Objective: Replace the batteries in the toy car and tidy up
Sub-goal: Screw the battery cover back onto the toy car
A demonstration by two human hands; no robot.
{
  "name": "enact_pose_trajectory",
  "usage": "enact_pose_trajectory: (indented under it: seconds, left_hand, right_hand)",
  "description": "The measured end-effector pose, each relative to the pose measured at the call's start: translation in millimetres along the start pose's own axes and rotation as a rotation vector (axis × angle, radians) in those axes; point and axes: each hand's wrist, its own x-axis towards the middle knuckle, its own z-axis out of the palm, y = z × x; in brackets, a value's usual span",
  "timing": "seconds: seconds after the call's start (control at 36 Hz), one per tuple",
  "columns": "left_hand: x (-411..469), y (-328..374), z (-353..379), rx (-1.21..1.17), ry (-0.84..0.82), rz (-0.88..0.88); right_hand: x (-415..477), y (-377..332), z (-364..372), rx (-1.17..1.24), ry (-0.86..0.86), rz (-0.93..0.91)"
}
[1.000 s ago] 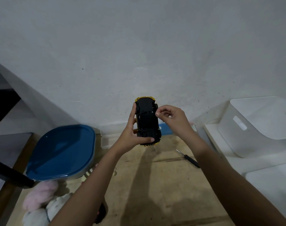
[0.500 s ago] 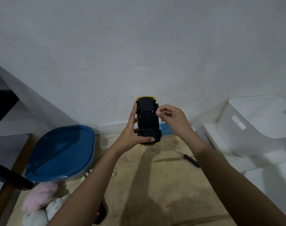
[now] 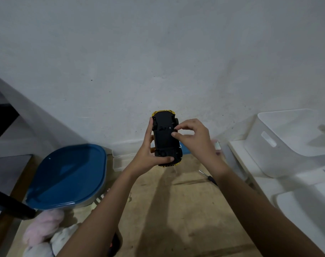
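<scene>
Fingers [image 3: 173,134] covering toy car [image 3: 164,138] underside, screwdriver [image 3: 207,178] half hidden

Home: plush toys [image 3: 43,227], storage bins [image 3: 288,141]

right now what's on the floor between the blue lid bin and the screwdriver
In the head view, the stretch of wooden floor between the blue lid bin and the screwdriver looks bare; only the left forearm crosses above it.
</scene>
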Motion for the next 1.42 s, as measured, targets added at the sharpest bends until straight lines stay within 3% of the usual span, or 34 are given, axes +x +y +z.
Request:
enact_pose_trajectory:
  seconds: [0.14,0.33,0.58,0.83,1.0,1.17,1.42]
  left_hand:
    - [-2,1,2,0.032,0.028,0.031]
    - [-1,9,14,-0.137,0.131,0.034]
    - [-1,7,18,-0.07,0.139,0.05]
    - [-1,3,18,-0.023,0.145,0.045]
    - [0,-6,18,-0.037,0.157,0.009]
    - [4,-23,9,-0.053,0.181,-0.059]
    - [11,-34,-1,0.079,0.113,-0.097]
  right_hand:
    - [-8,-9,3,0.303,-0.054,0.159]
    - [-8,-8,9,0.302,0.013,0.163]
    - [-9,-7,12,0.309,0.047,0.187]
    - [2,6,14,0.481,-0.115,0.482]
    - [0,12,19,0.402,-0.117,0.466]
    - [-5,23,25,0.347,-0.316,0.439]
    - [-2,30,40,0.309,-0.211,0.495]
